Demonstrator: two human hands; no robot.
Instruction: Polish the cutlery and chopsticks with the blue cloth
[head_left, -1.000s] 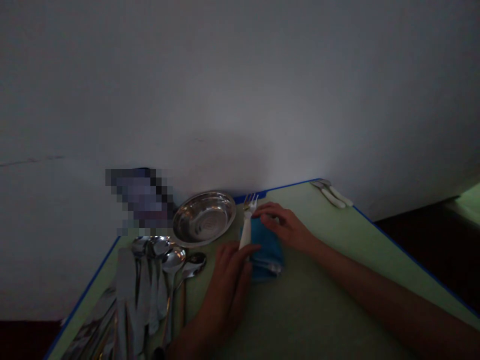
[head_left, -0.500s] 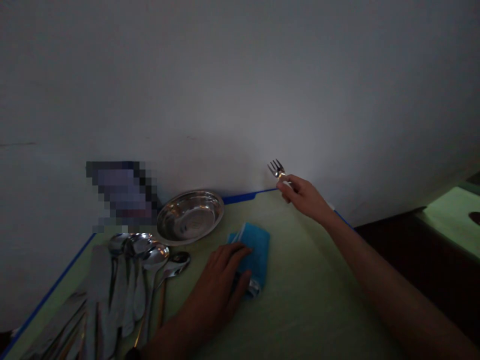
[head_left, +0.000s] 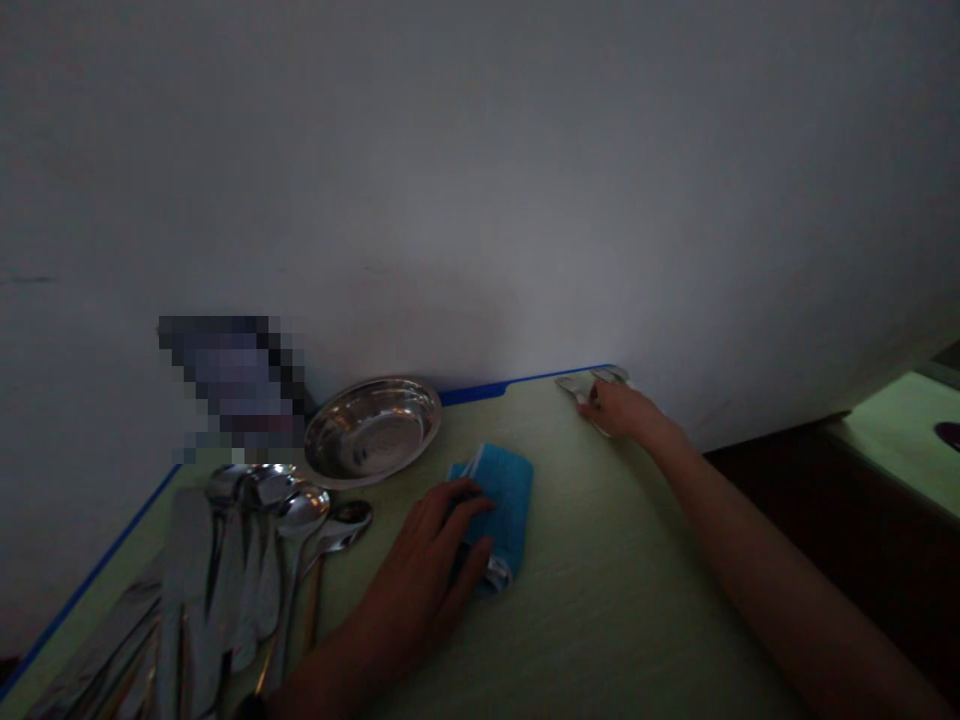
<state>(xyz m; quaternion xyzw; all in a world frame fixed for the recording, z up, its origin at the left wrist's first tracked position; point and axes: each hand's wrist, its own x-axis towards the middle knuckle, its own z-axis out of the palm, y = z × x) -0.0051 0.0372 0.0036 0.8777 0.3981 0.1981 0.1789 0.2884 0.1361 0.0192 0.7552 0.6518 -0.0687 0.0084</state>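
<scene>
right hand (head_left: 621,408): at the far right part of the pale green table (head_left: 600,560), arm stretched forward. fork (head_left: 571,385) lies directly under and ahead of the fingers, low at the table surface, metal end pointing up and left of the hand, pale handle running back beneath it. fingers curled about the fork and touching it; cannot tell whether it is firmly pinched or only touched.

just beyond the same hand, near the blue edging (head_left: 480,393): metal ends of more cutlery (head_left: 611,374), partly hidden by the fingers.

left hand (head_left: 439,550): relaxed, fingers spread, not clenched. rests on the left part of the folded blue cloth (head_left: 510,505), thumb at its near side. cloth lies flat on the table, well apart from the fork, nearer the body and to its left.

left of the cloth, apart from it: shiny metal bowl (head_left: 375,435), upright near the wall (head_left: 480,180). nearer the body, left of the left hand: spoons (head_left: 304,508) side by side, bowl ends away from the body; flat-bladed utensils (head_left: 187,545) beside them, overlapping.
</scene>
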